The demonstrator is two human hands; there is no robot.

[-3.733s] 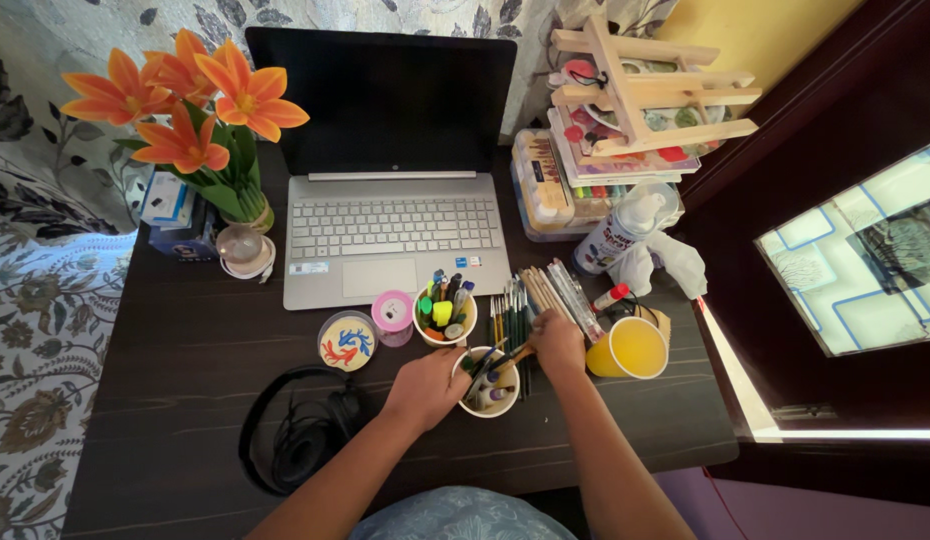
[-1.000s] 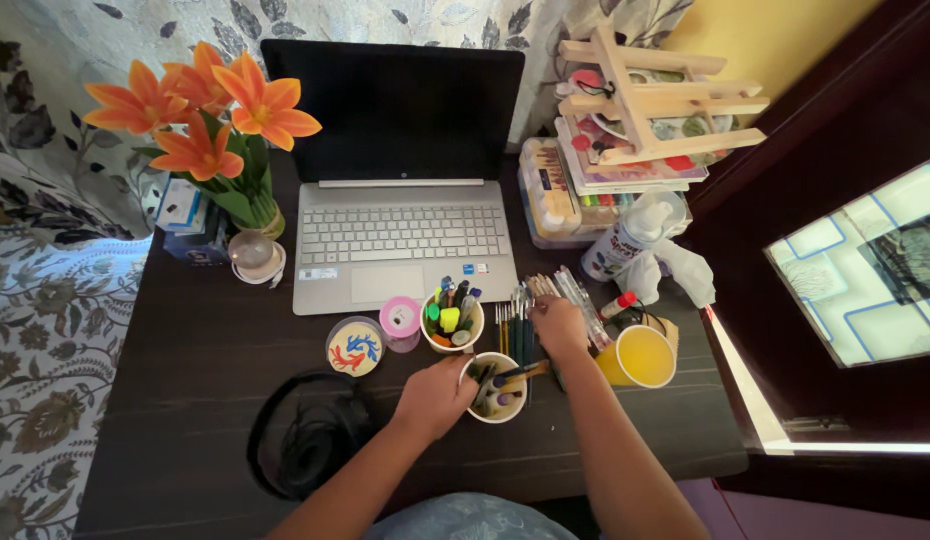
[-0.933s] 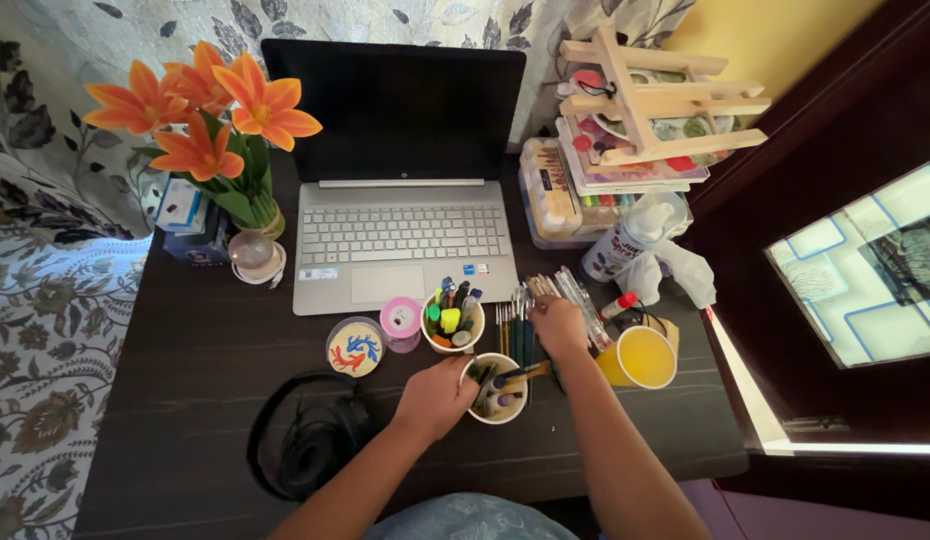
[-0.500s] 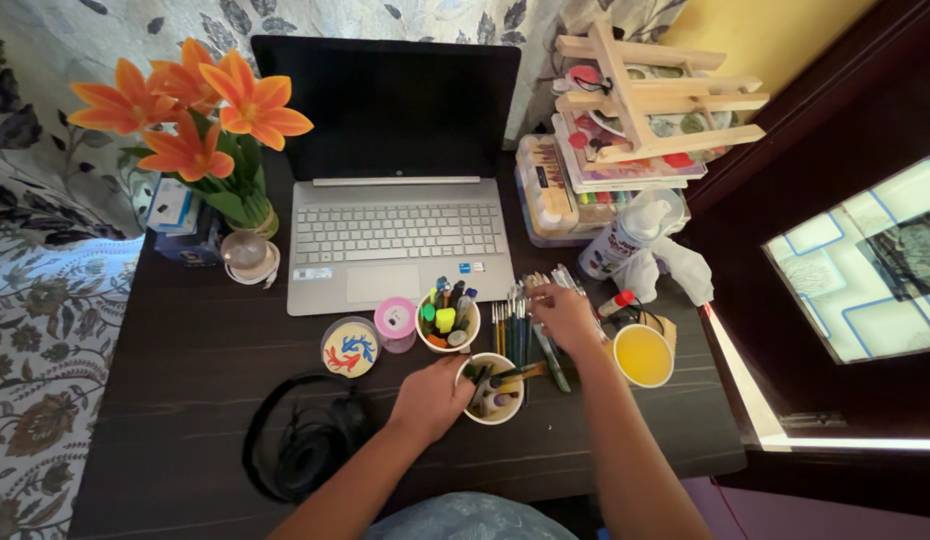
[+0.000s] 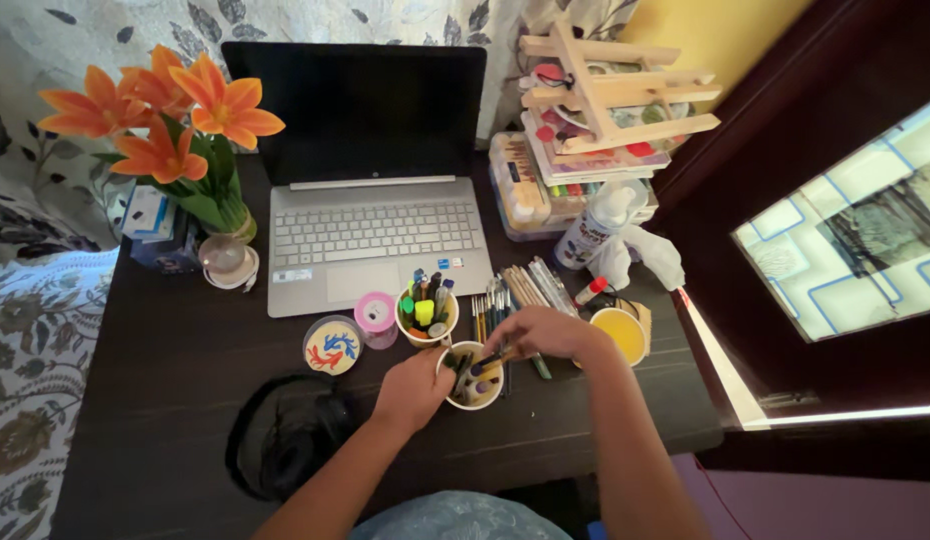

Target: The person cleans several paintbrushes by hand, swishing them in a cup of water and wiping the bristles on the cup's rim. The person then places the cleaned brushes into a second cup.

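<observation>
My left hand (image 5: pixel 413 386) grips the side of a white paper cup (image 5: pixel 475 376) that stands on the dark desk and holds several paint brushes. My right hand (image 5: pixel 545 334) is over the cup's right rim with its fingers closed on a brush (image 5: pixel 488 361) whose end dips into the cup. Loose brushes (image 5: pixel 520 292) lie in a row just beyond my right hand. A second white cup of pens and markers (image 5: pixel 426 315) stands behind the first.
An open laptop (image 5: pixel 370 228) sits at the back. Orange flowers in a vase (image 5: pixel 175 120) stand at the left, black headphones (image 5: pixel 285 440) at the front left, a yellow cup (image 5: pixel 619 333) at the right. Paint boxes, a wooden easel (image 5: pixel 605 90) and a spray bottle (image 5: pixel 595 225) fill the back right.
My right hand came back from the row of loose brushes with a brush and now hovers over the cup. My left hand stayed on the cup. The view shifted a little to the right.
</observation>
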